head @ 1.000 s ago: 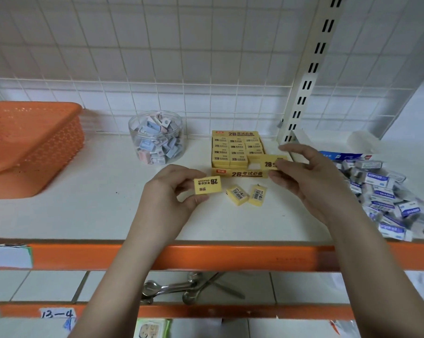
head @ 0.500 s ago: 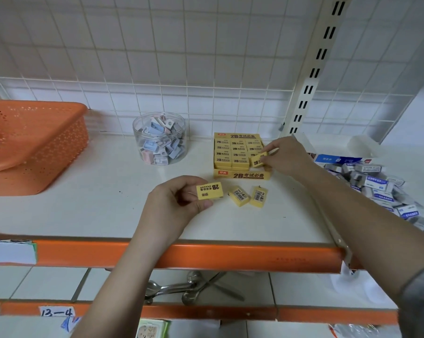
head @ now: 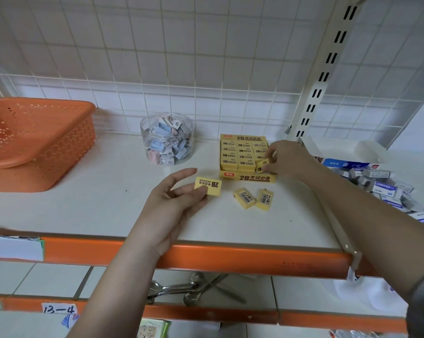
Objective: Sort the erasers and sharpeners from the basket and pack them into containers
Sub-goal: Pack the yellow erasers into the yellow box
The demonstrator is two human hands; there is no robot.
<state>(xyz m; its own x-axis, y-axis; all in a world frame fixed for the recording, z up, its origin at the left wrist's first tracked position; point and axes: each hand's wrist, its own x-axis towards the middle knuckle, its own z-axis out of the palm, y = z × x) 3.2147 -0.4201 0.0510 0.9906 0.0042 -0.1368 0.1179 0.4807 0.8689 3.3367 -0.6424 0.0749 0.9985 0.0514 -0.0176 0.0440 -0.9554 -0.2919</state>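
Hands pack yellow erasers: right hand [head: 287, 158] pinches one tilted eraser [head: 262, 165] into the box [head: 247, 178]'s front corner; left hand [head: 172, 203] pinches the next eraser [head: 208, 186] beside it. Next, likely seat it flat, then pass over the next

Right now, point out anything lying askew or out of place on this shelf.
Two loose yellow erasers lie barcode-up and skewed in front of the yellow eraser box, outside its neat rows. At the right, a heap of blue-and-white erasers sprawls loose across the shelf, unsorted.
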